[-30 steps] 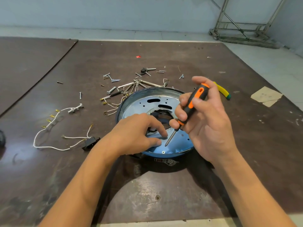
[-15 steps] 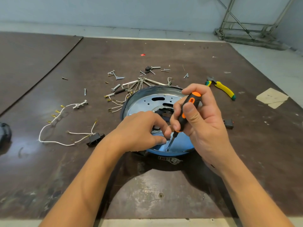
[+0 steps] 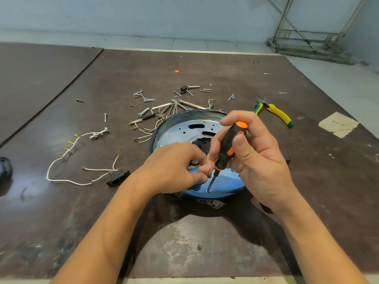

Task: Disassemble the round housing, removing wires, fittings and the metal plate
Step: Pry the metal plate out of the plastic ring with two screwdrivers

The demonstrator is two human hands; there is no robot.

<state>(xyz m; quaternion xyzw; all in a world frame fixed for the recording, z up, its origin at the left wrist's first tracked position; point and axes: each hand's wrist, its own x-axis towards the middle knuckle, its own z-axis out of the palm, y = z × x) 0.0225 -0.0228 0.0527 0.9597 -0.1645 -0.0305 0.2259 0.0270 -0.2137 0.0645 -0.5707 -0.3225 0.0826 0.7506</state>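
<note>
The round housing (image 3: pixel 162 132) lies open side up at the table's middle, with a shiny blue-tinted metal plate (image 3: pixel 178 130) inside it. My right hand (image 3: pixel 256 152) grips a black and orange screwdriver (image 3: pixel 229 144), held nearly upright, its tip set on a screw (image 3: pixel 207 190) at the plate's near rim. My left hand (image 3: pixel 174 167) rests on the plate beside the shaft, its thumb and fingertips close around the lower shaft. The plate's centre opening is partly hidden by both hands.
White wires with a black connector (image 3: pixel 118 177) lie left of the housing. Several screws, bolts and hex keys (image 3: pixel 164 108) are scattered behind it. Yellow-green pliers (image 3: pixel 276 113) lie at the right, a paper scrap (image 3: pixel 338 125) farther right. A dark object (image 3: pixel 5 169) sits at the left edge.
My right hand swung the screwdriver from slanted to nearly upright and brought its tip down onto the screw at the near rim. My left hand closed in around the shaft.
</note>
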